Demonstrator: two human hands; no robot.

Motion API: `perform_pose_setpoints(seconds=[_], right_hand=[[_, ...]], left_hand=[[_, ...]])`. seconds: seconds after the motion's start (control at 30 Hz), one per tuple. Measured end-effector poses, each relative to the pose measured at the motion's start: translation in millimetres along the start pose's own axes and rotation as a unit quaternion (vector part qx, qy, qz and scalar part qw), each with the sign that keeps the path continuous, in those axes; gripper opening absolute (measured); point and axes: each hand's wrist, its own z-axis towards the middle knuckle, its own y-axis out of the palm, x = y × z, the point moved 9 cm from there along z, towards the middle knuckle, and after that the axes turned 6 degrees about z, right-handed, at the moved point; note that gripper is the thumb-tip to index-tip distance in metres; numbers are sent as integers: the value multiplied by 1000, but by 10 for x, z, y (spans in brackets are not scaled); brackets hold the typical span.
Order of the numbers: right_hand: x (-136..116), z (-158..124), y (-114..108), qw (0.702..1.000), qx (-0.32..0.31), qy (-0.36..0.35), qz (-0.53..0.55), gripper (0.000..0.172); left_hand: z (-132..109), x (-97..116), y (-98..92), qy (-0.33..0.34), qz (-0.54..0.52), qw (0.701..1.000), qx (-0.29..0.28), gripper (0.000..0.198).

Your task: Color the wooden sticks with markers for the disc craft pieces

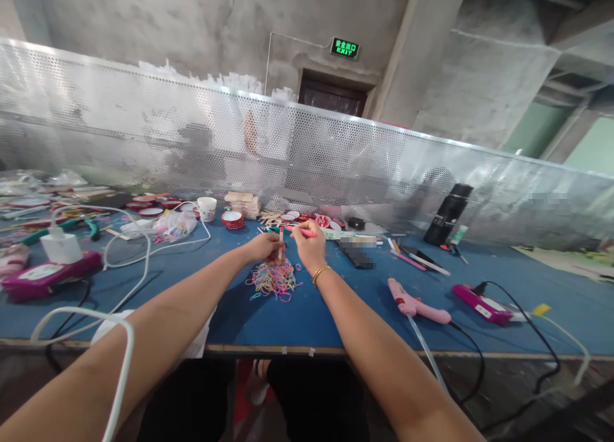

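Observation:
My left hand (267, 247) pinches a short flat stick (281, 244), held upright; it is pale with a reddish upper end. In my right hand (311, 245) is a pink-red marker pen (307, 233), its tip pointing left at the top of the stick. Whether tip and stick touch is too small to tell. Just below both hands lies a loose heap of colourful rubber bands (274, 282) on the blue tabletop (240, 320). A gold bracelet (320, 274) circles my right wrist.
A pink glue gun (417, 306) and a purple power strip (482, 304) lie at right, a black flask (448, 215) behind them. Red-and-white caps (233, 220), a paper cup (206, 208) and wooden pieces (242, 205) stand farther back. A white cable (144, 263) loops at left.

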Motion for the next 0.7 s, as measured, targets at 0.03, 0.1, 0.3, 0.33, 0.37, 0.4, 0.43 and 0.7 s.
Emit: perform_pose_setpoints(seconds=[0.03, 0.1, 0.3, 0.33, 0.37, 0.4, 0.43, 0.7], right_hand=[[-5, -1, 10, 1000, -5, -2, 3, 12], [-4, -5, 30, 1000, -14, -4, 3, 13], [26, -5, 38, 1000, -13, -7, 7, 12], [23, -5, 41, 1000, -14, -7, 8, 11], [18, -4, 44, 1000, -15, -7, 8, 11], [10, -4, 48, 1000, -16, -7, 8, 10], [2, -4, 50, 1000, -17, -7, 9, 10], [13, 2, 43, 1000, -9, -3, 24, 10]], left_hand=[[6, -2, 0, 3, 0, 1000, -1, 19], [17, -7, 0, 9, 1, 1000, -3, 20], [26, -22, 3, 10, -2, 1000, -9, 20], [27, -26, 2, 8, -5, 1000, -9, 21], [29, -33, 0, 6, -8, 1000, -9, 23], [33, -40, -2, 4, -11, 1000, -10, 24], [37, -48, -4, 2, -13, 1000, -10, 25], [48, -67, -22, 4, -19, 1000, -12, 29]])
